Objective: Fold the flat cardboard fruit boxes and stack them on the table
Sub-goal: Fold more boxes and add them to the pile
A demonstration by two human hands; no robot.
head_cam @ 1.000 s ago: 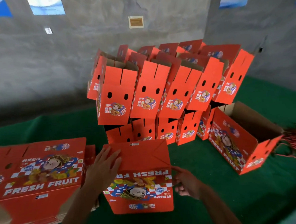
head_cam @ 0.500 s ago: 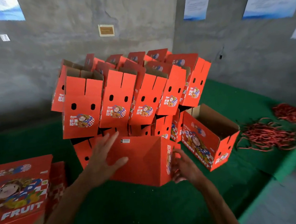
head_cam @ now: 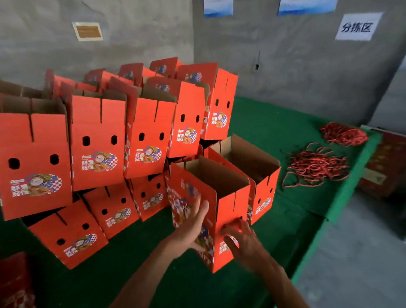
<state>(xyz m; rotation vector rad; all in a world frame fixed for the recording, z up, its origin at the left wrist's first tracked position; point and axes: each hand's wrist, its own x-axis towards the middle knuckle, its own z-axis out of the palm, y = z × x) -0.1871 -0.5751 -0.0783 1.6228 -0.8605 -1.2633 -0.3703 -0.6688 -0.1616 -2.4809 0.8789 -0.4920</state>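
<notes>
A: Item one?
B: Folded box point(head_cam: 226, 206), standing open-topped on the green tabletop point(head_cam: 157, 281), just beside a second open box point(head_cam: 257, 172) at its 1 o'clock.
A: Hands?
B: Left hand point(head_cam: 191, 227) pressing flat, fingers spread, on the printed side; right hand point(head_cam: 239, 239) touching the end panel, grip blurred, cannot tell.
A: Surroundings?
B: Stacked boxes point(head_cam: 98, 145) leaning at 10 o'clock; red cords point(head_cam: 315, 166) lying at 2 o'clock.

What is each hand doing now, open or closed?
Left hand: open, fingers flat on the folded box.
Right hand: fingers on the box's end panel; blurred, grip cannot be told.
</notes>
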